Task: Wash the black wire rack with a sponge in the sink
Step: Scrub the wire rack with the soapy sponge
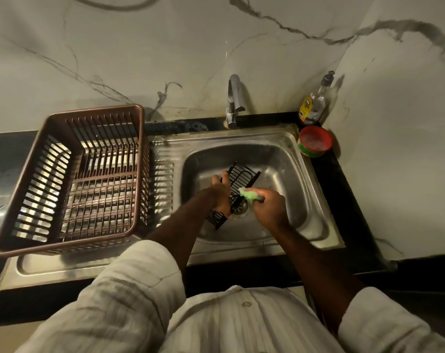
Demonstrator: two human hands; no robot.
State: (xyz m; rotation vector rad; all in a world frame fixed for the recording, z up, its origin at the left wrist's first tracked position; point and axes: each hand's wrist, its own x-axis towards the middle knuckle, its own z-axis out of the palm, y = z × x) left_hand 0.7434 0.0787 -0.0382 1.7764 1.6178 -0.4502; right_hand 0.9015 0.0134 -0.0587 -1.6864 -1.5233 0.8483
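Note:
A black wire rack (241, 178) stands tilted inside the steel sink (280, 159), over the drain. My left hand (221, 194) grips the rack along its left side, fingers curled round its wires. My right hand (268, 207) holds a green sponge (250, 194) and presses it against the rack's right edge. The lower part of the rack shows below my left hand; its middle is hidden behind that hand.
A brown slatted plastic basket (73, 174) sits on the draining board at the left. The tap (235, 100) rises behind the sink. A soap bottle (315, 103) and a red-rimmed tub of dish soap (315, 141) stand at the back right corner.

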